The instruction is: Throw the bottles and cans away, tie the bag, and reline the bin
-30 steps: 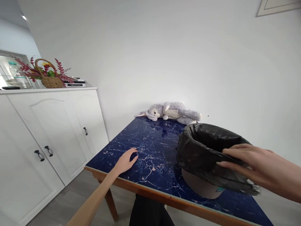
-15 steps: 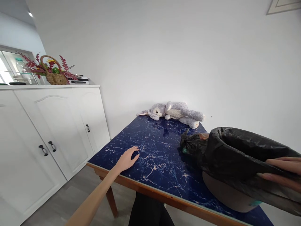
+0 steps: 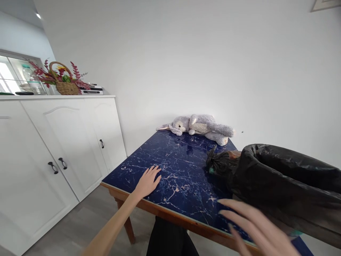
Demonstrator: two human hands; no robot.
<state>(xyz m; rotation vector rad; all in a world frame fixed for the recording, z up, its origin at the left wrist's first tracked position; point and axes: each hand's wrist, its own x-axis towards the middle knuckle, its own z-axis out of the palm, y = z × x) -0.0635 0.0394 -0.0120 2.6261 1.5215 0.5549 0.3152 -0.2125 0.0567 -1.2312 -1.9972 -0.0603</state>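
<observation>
Resting flat near the table's front edge, the left hand lies open. Right of it, the right hand hovers, fingers spread, holding nothing, just beside the bag-lined bin. A careless knock could tip that bin off the edge.

Home dining room, marble-look table, plush toy, white cupboards (flower basket on top)

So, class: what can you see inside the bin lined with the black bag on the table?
Only the black bag itself shows, draped over the bin's rim, with a knotted bunch at its left edge. The view is too low to see the inside, so any contents are hidden.
</observation>
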